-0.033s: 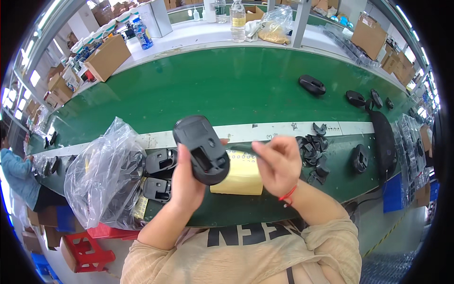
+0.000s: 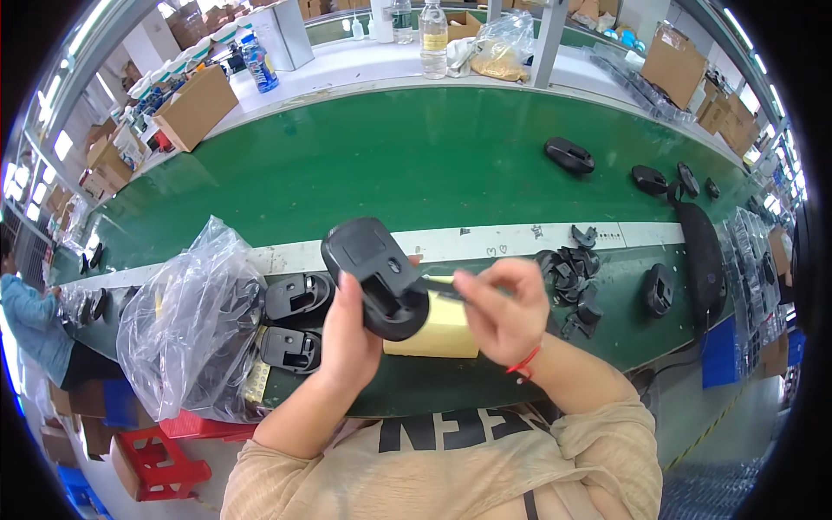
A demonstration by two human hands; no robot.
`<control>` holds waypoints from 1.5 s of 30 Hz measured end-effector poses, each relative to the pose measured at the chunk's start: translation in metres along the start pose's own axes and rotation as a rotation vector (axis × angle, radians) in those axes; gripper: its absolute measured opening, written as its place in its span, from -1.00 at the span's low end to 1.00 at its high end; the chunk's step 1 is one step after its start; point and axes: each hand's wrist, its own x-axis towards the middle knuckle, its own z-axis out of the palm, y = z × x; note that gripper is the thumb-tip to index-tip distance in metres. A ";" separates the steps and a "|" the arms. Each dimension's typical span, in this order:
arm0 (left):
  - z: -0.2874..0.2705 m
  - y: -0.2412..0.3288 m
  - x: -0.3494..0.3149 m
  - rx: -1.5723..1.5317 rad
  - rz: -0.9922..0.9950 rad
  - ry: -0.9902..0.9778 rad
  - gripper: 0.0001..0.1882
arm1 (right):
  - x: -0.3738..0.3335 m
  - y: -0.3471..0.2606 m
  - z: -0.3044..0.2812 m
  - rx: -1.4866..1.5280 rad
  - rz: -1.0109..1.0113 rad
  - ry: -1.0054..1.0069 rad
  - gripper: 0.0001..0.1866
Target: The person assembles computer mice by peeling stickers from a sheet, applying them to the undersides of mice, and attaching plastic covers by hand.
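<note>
black rounded casing, hollowed face showing, held aslant; thin dark piece near its right edge.

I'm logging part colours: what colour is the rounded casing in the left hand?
The casing is black, showing best in the head view.

- Mouse: black all over.
- Paper: plain yellow.
- Small parts: black.
- Desk: glossy green, crossed by a white strip with small dark marks.
- Bag: clear, with whitish glints.
- Bracelet: red.
- Shirt: beige, bearing large black lettering.
- Stool: red.
- Bin: blue.
- Carton: brown.
- Large bottle: clear, with a yellow label.
- Smaller bottle: blue.
- Co-worker's jacket: light blue.
- Floor: grey, with a yellow line.
</note>
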 end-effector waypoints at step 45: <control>-0.016 0.002 -0.004 0.643 0.434 0.036 -0.63 | 0.013 0.001 0.004 1.190 1.017 -0.608 -0.41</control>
